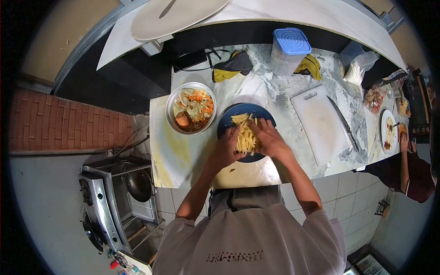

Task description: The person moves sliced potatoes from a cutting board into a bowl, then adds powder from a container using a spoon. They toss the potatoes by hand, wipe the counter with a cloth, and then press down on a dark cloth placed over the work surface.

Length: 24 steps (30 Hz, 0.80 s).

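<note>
Pale yellow potato strips (246, 135) are heaped in a dark blue bowl (224, 120) near the front of the counter. My left hand (227, 147) curves round the left side of the heap, its fingers against the strips. From the right, my right hand (270, 140) reaches over the heap with bent fingers closed on the strips. Part of the pile and the bowl's lower rim are covered by my hands. To the left of the bowl stands a metal bowl (170, 120) holding vegetable scraps, with orange and pale green pieces.
A white cutting board (318, 123) lies to the right, with a knife (343, 123) along its right edge. Behind are a blue-lidded container (288, 59) and yellow-grey cloths (233, 67). Another person (412, 176) works at the far right beside a white plate (387, 120). A stove (98, 206) stands lower left.
</note>
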Motion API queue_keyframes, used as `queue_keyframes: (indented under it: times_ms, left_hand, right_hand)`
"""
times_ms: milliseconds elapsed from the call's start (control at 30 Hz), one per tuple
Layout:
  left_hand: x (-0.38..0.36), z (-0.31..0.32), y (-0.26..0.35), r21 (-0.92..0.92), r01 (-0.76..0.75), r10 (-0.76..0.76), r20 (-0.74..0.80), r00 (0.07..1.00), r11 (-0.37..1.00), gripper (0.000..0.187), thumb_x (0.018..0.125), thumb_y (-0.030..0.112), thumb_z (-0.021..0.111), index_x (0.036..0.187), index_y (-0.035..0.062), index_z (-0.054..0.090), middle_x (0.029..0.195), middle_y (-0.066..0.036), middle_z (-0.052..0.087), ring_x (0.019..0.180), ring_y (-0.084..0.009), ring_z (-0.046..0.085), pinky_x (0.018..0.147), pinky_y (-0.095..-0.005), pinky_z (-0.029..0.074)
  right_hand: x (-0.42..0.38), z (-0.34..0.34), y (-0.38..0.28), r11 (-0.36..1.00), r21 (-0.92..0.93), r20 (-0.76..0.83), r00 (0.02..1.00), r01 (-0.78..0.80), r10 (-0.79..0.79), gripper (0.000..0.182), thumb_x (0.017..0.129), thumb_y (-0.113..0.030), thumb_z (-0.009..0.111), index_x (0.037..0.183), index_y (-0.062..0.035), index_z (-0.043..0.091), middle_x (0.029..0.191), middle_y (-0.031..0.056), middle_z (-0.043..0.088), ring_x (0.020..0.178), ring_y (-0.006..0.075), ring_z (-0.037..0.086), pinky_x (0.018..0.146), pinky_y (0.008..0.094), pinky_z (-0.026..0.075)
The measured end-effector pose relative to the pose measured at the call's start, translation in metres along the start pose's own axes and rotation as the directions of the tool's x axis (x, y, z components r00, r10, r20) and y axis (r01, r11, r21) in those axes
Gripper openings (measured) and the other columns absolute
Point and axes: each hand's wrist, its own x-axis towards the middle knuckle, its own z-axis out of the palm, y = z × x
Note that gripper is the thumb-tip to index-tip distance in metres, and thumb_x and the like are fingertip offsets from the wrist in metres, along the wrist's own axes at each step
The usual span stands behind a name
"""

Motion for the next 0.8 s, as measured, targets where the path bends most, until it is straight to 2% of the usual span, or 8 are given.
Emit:
queue_keyframes:
  times_ms: [133, 267, 433, 533, 600, 633, 700, 800]
  left_hand:
    - [0.003, 0.02, 0.002, 0.005, -0.006, 0.006, -0.033, 0.999, 1.0, 0.09, 0.065, 0.013, 0.08, 0.14, -0.0003, 0.033, 0.121, -0.023, 0.045, 0.116, -0.0392, 0.048, 0.095, -0.044, 0.042]
    - [0.012, 0.023, 0.001, -0.028, 0.005, -0.01, -0.157, 0.987, 1.0, 0.073, 0.063, 0.003, 0.077, 0.127, 0.0013, 0.043, 0.107, -0.021, 0.049, 0.104, -0.0408, 0.051, 0.088, -0.0447, 0.044]
    - [0.019, 0.012, 0.0, -0.109, -0.066, 0.041, -0.214, 0.976, 0.992, 0.06, 0.062, -0.003, 0.074, 0.116, 0.0026, 0.048, 0.101, -0.019, 0.052, 0.1, -0.0406, 0.053, 0.084, -0.0445, 0.046]
    - [0.017, 0.003, -0.001, -0.116, -0.122, 0.094, -0.227, 0.969, 0.986, 0.06, 0.064, -0.002, 0.073, 0.117, 0.0023, 0.046, 0.106, -0.019, 0.054, 0.105, -0.0382, 0.054, 0.084, -0.0427, 0.046]
    - [0.012, -0.009, 0.002, -0.249, -0.127, 0.12, -0.043, 0.992, 0.96, 0.072, 0.066, 0.005, 0.076, 0.128, 0.0057, 0.041, 0.116, -0.02, 0.052, 0.114, -0.0388, 0.05, 0.096, -0.0422, 0.042]
    - [0.009, -0.012, 0.002, -0.25, -0.125, 0.117, -0.044, 0.992, 0.96, 0.072, 0.066, 0.005, 0.076, 0.128, 0.0057, 0.041, 0.116, -0.02, 0.052, 0.114, -0.0388, 0.05, 0.096, -0.0422, 0.042]
    - [0.006, -0.019, 0.004, -0.369, -0.041, 0.076, 0.079, 0.994, 0.928, 0.074, 0.071, 0.011, 0.077, 0.134, 0.0032, 0.038, 0.129, -0.018, 0.046, 0.124, -0.0351, 0.045, 0.099, -0.0391, 0.043]
    - [0.004, -0.027, 0.008, -0.253, 0.022, 0.001, 0.089, 0.996, 0.967, 0.079, 0.072, 0.013, 0.078, 0.138, 0.004, 0.035, 0.134, -0.019, 0.041, 0.128, -0.0357, 0.042, 0.103, -0.0402, 0.04]
  right_hand:
    - [0.012, 0.024, -0.003, 0.995, 0.069, -0.068, 0.994, -0.077, 0.082, 0.076, 0.059, -0.007, 0.081, 0.126, -0.0083, 0.044, 0.126, 0.0258, 0.045, 0.113, 0.045, 0.05, 0.091, 0.0486, 0.046]
    - [0.014, 0.019, -0.008, 0.987, 0.102, -0.029, 0.991, -0.123, 0.127, 0.067, 0.06, -0.004, 0.078, 0.119, -0.007, 0.047, 0.119, 0.0245, 0.049, 0.108, 0.0437, 0.054, 0.089, 0.0478, 0.047]
    - [0.013, 0.018, -0.005, 0.991, 0.132, -0.162, 0.987, 0.031, -0.01, 0.051, 0.062, 0.005, 0.07, 0.109, -0.002, 0.052, 0.106, 0.0235, 0.053, 0.103, 0.0426, 0.055, 0.082, 0.045, 0.048]
    - [0.005, 0.011, -0.005, 0.966, 0.157, -0.278, 0.947, 0.208, -0.159, 0.045, 0.065, 0.008, 0.066, 0.107, 0.0001, 0.053, 0.104, 0.022, 0.053, 0.1, 0.0432, 0.054, 0.08, 0.0456, 0.048]
    - [0.0, 0.001, -0.009, 0.953, 0.187, -0.248, 0.95, 0.238, -0.189, 0.044, 0.066, 0.007, 0.067, 0.107, 0.0004, 0.054, 0.104, 0.021, 0.053, 0.099, 0.043, 0.054, 0.08, 0.0453, 0.047]
    - [-0.003, -0.002, -0.01, 0.939, 0.217, -0.217, 0.951, 0.267, -0.221, 0.044, 0.067, 0.007, 0.067, 0.108, 0.0007, 0.054, 0.105, 0.02, 0.053, 0.098, 0.0428, 0.054, 0.08, 0.0449, 0.047]
    - [-0.008, -0.007, -0.005, 0.934, 0.247, -0.17, 0.96, 0.258, -0.221, 0.047, 0.067, 0.005, 0.069, 0.111, 0.0, 0.054, 0.108, 0.0191, 0.052, 0.101, 0.042, 0.053, 0.083, 0.044, 0.047]
    - [-0.013, -0.012, -0.001, 0.957, 0.212, -0.172, 0.971, 0.199, -0.164, 0.052, 0.067, 0.002, 0.072, 0.116, -0.0009, 0.055, 0.115, 0.018, 0.052, 0.107, 0.0401, 0.051, 0.09, 0.0425, 0.045]
